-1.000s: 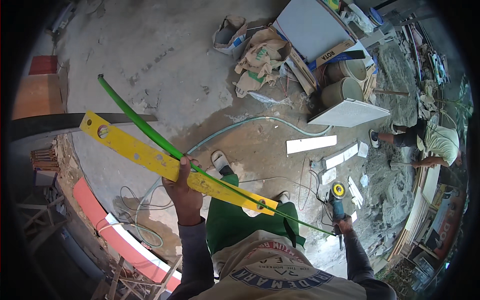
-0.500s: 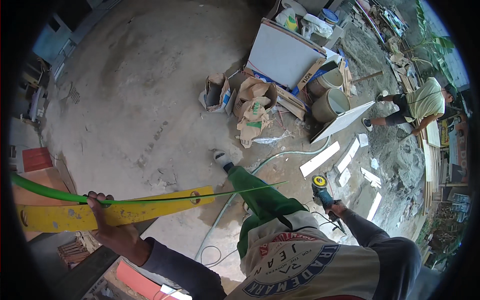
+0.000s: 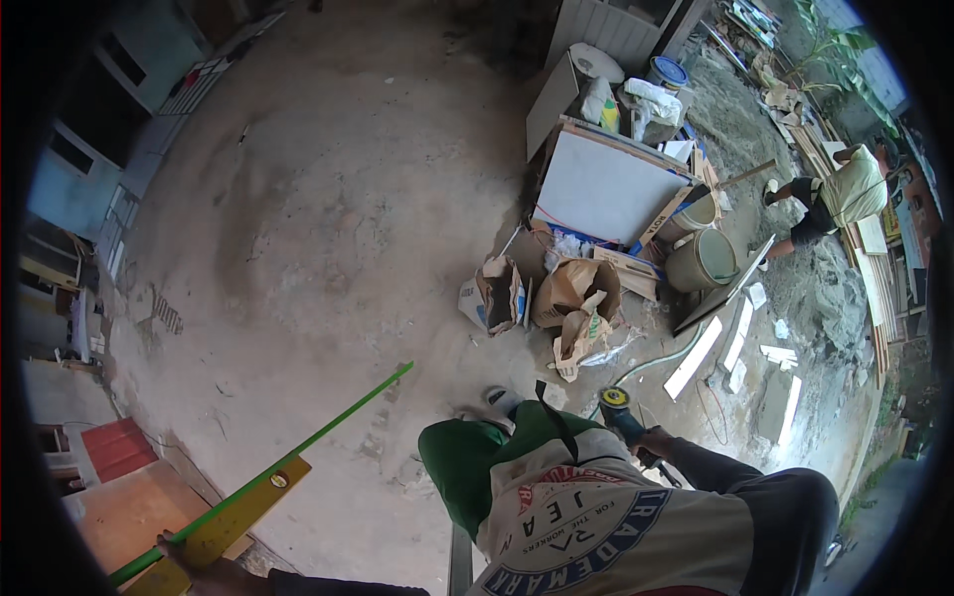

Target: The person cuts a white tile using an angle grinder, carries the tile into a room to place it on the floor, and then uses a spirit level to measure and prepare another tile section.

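My left hand (image 3: 204,574), at the lower left, is closed around a yellow spirit level (image 3: 237,507) and a long thin green strip (image 3: 333,425). The strip lies along the level's edge and its tip sticks out well past the level's end. On the right, my right hand (image 3: 653,441) grips the body of an angle grinder (image 3: 623,421) with a yellow disc (image 3: 615,397). The grinder hangs beside my hip, and its disc touches nothing. Whether the disc spins cannot be told.
Ahead stand opened paper bags (image 3: 577,296), a white panel (image 3: 613,187) and buckets (image 3: 702,259). Cut white strips (image 3: 693,358) and a hose (image 3: 664,360) lie on the floor. A person (image 3: 845,197) bends over boards at the right. A red panel (image 3: 119,449) is at the left.
My left hand has swung down and to the left with the level and green strip, which now tilt more steeply. My body has turned; the bags and panel appear farther right. The grinder stays in my right hand.
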Action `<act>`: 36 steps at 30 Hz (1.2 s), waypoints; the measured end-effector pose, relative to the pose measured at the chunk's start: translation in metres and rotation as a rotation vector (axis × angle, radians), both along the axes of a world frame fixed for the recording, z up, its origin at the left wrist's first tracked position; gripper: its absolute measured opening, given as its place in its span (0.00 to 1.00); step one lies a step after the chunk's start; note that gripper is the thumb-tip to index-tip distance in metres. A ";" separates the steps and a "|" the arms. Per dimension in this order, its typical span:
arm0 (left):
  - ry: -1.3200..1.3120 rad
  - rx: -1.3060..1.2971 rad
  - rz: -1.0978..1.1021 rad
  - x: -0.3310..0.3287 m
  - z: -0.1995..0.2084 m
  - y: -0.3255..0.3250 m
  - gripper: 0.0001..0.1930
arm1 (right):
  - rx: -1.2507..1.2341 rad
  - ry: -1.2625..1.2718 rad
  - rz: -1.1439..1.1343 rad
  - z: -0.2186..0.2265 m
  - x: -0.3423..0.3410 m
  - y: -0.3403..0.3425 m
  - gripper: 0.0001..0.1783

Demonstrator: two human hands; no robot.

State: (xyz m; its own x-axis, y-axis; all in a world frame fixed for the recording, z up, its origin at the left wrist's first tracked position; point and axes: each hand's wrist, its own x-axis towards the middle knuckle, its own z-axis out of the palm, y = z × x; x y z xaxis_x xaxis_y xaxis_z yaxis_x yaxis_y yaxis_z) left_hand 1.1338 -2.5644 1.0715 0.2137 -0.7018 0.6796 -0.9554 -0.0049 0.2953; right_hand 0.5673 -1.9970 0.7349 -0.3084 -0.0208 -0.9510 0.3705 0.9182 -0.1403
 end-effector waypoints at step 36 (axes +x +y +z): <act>0.266 1.373 -1.317 -0.528 -0.234 -1.094 0.09 | 0.162 -0.015 -0.621 -0.010 0.106 -1.039 0.26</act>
